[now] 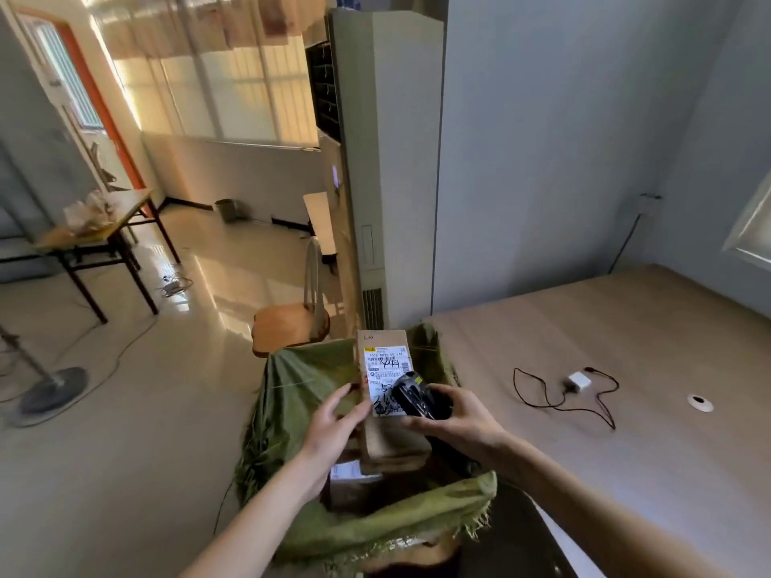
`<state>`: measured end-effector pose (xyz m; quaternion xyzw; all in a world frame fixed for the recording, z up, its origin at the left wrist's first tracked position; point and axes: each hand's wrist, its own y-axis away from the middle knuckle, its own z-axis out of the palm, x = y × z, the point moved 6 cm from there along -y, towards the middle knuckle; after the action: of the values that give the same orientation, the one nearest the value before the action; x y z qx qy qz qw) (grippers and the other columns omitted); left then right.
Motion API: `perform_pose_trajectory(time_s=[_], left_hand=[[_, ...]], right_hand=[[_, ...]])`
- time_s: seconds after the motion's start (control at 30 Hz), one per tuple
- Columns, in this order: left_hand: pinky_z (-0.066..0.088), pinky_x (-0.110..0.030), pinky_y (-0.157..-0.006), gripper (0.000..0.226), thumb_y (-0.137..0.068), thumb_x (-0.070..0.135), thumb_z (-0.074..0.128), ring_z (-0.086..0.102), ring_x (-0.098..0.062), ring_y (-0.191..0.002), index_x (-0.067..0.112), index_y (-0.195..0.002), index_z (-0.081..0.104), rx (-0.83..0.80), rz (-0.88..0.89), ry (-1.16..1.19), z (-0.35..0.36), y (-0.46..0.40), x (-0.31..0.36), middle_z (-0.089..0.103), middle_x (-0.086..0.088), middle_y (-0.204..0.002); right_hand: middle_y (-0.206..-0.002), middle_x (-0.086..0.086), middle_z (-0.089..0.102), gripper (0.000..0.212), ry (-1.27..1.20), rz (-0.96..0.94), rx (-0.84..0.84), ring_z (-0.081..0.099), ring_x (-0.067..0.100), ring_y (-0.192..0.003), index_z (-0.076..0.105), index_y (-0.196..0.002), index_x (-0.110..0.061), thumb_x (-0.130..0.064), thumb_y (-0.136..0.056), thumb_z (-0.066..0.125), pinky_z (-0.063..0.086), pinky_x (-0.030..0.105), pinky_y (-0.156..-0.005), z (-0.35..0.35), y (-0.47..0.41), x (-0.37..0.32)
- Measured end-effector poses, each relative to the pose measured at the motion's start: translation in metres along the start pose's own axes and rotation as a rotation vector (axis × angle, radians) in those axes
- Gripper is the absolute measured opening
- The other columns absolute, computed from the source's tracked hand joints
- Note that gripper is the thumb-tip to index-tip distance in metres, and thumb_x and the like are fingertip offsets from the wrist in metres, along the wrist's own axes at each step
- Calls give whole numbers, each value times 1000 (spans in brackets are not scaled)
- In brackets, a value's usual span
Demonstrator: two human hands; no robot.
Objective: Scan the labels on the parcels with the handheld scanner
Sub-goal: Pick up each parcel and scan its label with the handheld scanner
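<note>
Left hand (338, 419): I steady the cardboard parcel (386, 394) over the green sack (300, 394).
Right hand (454, 415): wrapped round the black scanner (417, 396).
Label (386, 375): facing up; I should back off, aim squarely.

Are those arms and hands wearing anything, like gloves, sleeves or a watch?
No. Both forearms are bare up to the picture's edge, with no sleeves showing. The left hand and right hand have no gloves, and no watch, ring or bracelet is visible.
</note>
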<state>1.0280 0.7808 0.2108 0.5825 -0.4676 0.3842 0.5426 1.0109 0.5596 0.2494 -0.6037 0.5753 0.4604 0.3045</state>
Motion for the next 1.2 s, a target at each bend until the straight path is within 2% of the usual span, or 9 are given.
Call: perform_pose_trajectory(time_s=[0.13,0.2,0.37,0.47,0.63,0.7,0.8,0.9,1.2], left_hand=[[47,-10,-65,54,-88,40,73,58,12,-86,43,-136,50,32,-122,1,2,-48,-48,61,19,-112],[51,-11,-58,51,-87,39,75,66,6,-84,45,-132,52,45,-181,11,6,-66,-75,67,15,-104],[61,-40,-83,57,-86,33,77,75,-15,-91,36,-137,54,81,-313,71,24,-95,-133,78,2,-98],[60,-40,-80,57,-87,37,75,73,-14,-93,40,-139,51,49,-364,75,38,-112,-147,73,2,-108],[48,-46,-88,47,-94,46,64,56,-18,-107,41,-138,49,-6,-442,-16,43,-131,-159,57,7,-118],[51,-41,-84,46,-95,43,64,60,-18,-110,38,-139,51,-23,-405,-84,36,-133,-153,60,3,-125],[52,-36,-96,43,-94,40,67,61,-15,-113,32,-135,57,-63,-280,-202,27,-141,-125,63,1,-128],[48,-17,-82,43,-93,32,71,63,-7,-106,25,-134,61,-113,-119,-269,29,-155,-78,64,-1,-128],[40,-36,-109,57,-86,56,69,49,-14,-132,36,-138,55,-366,333,-473,118,-132,90,54,9,-143]], right_hand=[[-133,-2,68,104,28,99,-58,66,12,-118,51,-149,-14,-59,-64,92,52,38,-108,21,-53,54],[-133,-1,68,104,24,141,-78,66,13,-117,51,-148,-14,-60,-64,92,53,38,-106,31,-73,81],[-134,-4,67,99,73,202,-52,64,8,-116,51,-147,-17,-60,-67,90,51,26,-103,45,-97,136],[-136,-7,64,101,71,237,-9,62,5,-115,45,-151,-19,-59,-70,89,48,15,-93,46,-107,157],[-144,-7,59,99,190,250,98,58,10,-126,42,-155,-19,-57,-74,87,51,29,-105,33,-115,171],[-140,-7,61,102,208,246,86,59,8,-122,44,-154,-19,-63,-72,86,49,23,-101,29,-116,168],[-123,-16,62,102,224,236,104,58,2,-107,50,-149,-24,-69,-64,86,46,15,-87,19,-113,151],[-118,-16,65,106,263,223,198,62,7,-108,55,-144,-28,-75,-54,80,54,29,-93,-3,-103,122],[-110,-12,73,82,390,222,545,68,10,-97,62,-136,-31,-59,-63,86,61,35,-85,-128,3,24]])
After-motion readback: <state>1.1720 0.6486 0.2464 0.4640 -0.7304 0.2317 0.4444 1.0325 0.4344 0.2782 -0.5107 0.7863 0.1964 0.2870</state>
